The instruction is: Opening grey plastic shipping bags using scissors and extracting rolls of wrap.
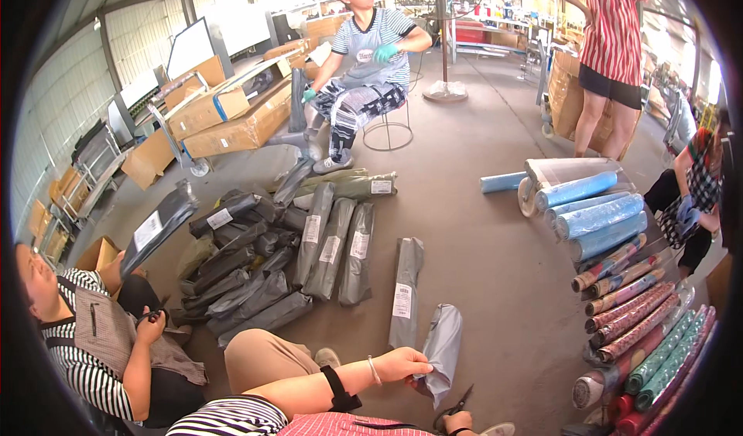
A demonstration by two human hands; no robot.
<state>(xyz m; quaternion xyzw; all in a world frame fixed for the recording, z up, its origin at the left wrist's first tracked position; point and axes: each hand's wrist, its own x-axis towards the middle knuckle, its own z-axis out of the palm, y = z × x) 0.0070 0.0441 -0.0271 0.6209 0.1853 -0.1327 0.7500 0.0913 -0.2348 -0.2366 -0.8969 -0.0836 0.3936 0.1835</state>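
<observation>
On the left, long brown cartons (240, 124) lie on a cart with a small wheel (200, 167). Farther back, a dark post (443, 45) rises from a round base (446, 93), and near it is a wire-legged stool (388, 150). On the right, light-blue rolls (602, 224) lie beside red patterned rolls (631, 311) and green rolls (665, 351). Behind them stands a person in a striped shirt (609, 26).

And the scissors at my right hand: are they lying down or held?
Held: your right hand has the scissors by the handles, with the blades pointing away from it. Whether they are parted, I cannot tell.
</observation>
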